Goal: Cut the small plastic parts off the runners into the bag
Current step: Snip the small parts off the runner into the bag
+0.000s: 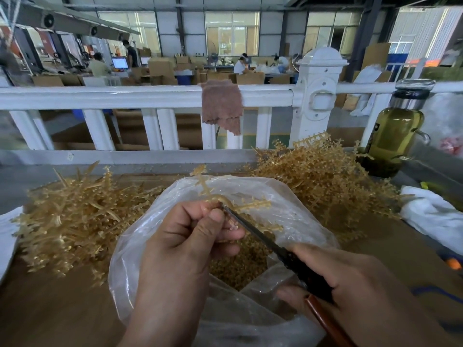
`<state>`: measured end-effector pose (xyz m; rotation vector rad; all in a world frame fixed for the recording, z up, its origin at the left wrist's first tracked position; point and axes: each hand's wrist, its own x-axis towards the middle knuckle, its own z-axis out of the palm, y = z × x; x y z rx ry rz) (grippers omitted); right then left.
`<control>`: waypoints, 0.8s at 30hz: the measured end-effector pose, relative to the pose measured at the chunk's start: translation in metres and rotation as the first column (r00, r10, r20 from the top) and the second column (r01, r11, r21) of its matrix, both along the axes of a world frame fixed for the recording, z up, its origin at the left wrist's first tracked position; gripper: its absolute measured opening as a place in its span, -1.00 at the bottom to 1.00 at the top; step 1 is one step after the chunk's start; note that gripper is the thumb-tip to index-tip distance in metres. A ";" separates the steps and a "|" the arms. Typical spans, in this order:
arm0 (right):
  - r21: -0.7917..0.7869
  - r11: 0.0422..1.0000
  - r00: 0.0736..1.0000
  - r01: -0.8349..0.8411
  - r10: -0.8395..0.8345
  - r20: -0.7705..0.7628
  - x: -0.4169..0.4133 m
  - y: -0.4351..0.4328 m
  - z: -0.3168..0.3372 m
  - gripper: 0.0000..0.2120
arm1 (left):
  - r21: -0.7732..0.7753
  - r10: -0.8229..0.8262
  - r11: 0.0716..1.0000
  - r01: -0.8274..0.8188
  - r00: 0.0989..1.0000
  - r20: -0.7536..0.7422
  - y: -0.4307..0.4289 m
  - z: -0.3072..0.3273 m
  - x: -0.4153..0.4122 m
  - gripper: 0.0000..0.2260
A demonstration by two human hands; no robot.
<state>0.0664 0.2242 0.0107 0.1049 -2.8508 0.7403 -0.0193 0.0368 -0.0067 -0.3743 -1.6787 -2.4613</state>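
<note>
My left hand [190,236] pinches an amber plastic runner [240,205] with small parts on its branches, held above the open clear plastic bag [295,211]. My right hand [350,284] grips a pair of scissors [270,242] with dark blades and a reddish handle. The blade tips sit at the runner, right by my left thumb. Loose cut amber parts [240,266] fill the bottom of the bag. The scissors' handles are mostly hidden under my right fingers.
A heap of amber runners [70,219] lies left of the bag and a second heap [325,179] at the right back, both on the brown wooden table [50,309]. A glass bottle [393,136] of yellowish liquid stands far right, a white railing [125,97] with a brown cloth [221,106] behind.
</note>
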 end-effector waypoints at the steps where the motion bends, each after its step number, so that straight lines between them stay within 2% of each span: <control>1: 0.004 1.000 1.000 0.005 -0.005 0.001 0.000 0.000 -0.001 -0.38 | 0.002 -0.001 1.000 0.001 1.000 -0.001 0.000 0.000 0.000 -0.93; 7: 0.063 0.998 1.000 0.014 -0.016 0.022 0.001 0.002 0.000 -0.32 | 0.007 -0.003 1.000 0.003 1.000 -0.003 0.002 0.001 0.003 -0.92; 14: 0.096 0.995 1.000 0.004 -0.006 0.028 0.001 0.001 0.001 -0.38 | 0.017 -0.010 1.000 0.010 1.000 0.019 0.000 0.000 0.004 -0.93; 18: 0.062 0.998 0.999 -0.002 0.000 0.034 0.000 0.001 0.000 -0.36 | 0.027 -0.015 1.000 0.014 1.000 0.025 0.000 0.000 0.004 -0.92; 24: 0.026 1.000 0.999 -0.006 0.005 0.038 -0.001 -0.001 -0.003 -0.22 | 0.009 -0.017 1.000 0.017 1.000 0.022 0.000 0.000 0.001 -0.93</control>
